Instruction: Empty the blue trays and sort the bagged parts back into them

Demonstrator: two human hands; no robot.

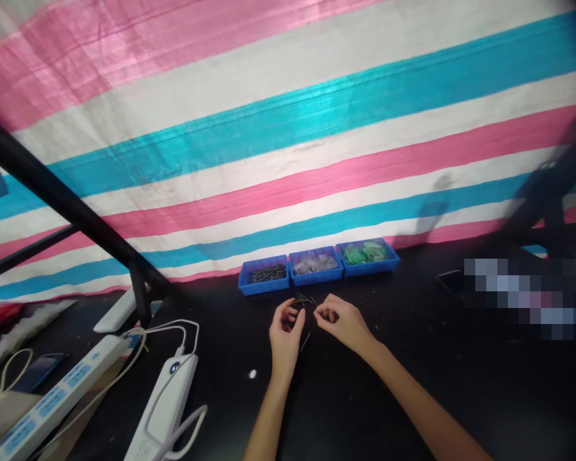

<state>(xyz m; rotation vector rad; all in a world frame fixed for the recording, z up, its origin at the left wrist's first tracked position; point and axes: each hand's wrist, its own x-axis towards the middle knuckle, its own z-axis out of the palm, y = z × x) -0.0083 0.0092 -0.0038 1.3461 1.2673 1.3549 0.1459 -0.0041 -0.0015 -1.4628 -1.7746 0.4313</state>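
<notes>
My left hand (286, 325) is over the black table, its fingers curved and the thumb apart from the index finger, with nothing visible between them. Close beside it, the thumb and index finger of my right hand (342, 320) are pinched together; whatever they hold is too small to make out. Several thin dark screw-like pieces (301, 298) lie loose just beyond both hands. One more thin piece (305, 342) lies nearer, to the right of my left wrist. Behind stand three blue trays: one with dark screw-like pieces (267, 274), one with clear plastic bits (315, 263), one with green items (365, 252).
On the left are a white power bank (166, 403) with cables, a white power strip (62, 397) and a black metal frame bar (72, 198). A dark phone-like object (451, 282) lies right. A striped sheet (288, 147) hangs behind the table (413, 358).
</notes>
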